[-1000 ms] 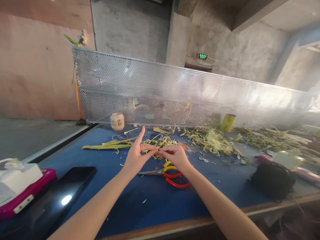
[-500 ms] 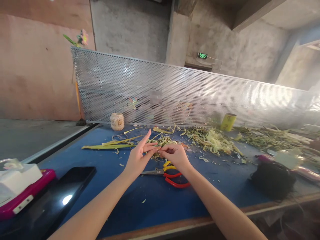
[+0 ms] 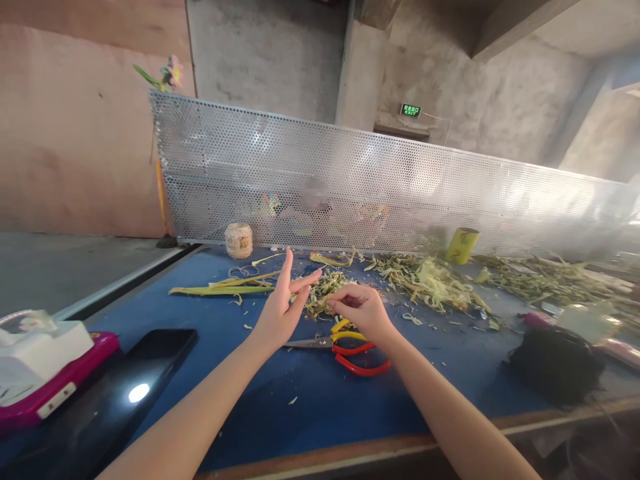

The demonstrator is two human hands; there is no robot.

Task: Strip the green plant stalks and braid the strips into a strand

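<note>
The left hand [image 3: 275, 315] spreads its fingers while the right hand [image 3: 364, 311] pinches, any contents unclear, near scissors [image 3: 354, 348] presumably laid within reach.

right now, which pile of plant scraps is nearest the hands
The small pile between and just beyond the left hand and right hand; the pale, stringy pile and the far-right pile lie farther off.

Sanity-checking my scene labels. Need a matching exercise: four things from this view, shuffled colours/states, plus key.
Things:
1. scissors
2. left hand
3. phone
4. right hand

Colours/states:
A. flat and black
B. digits pinched together
C. handles red and yellow
D. digits spread apart

Pairs: 1-C, 2-D, 3-A, 4-B
</note>
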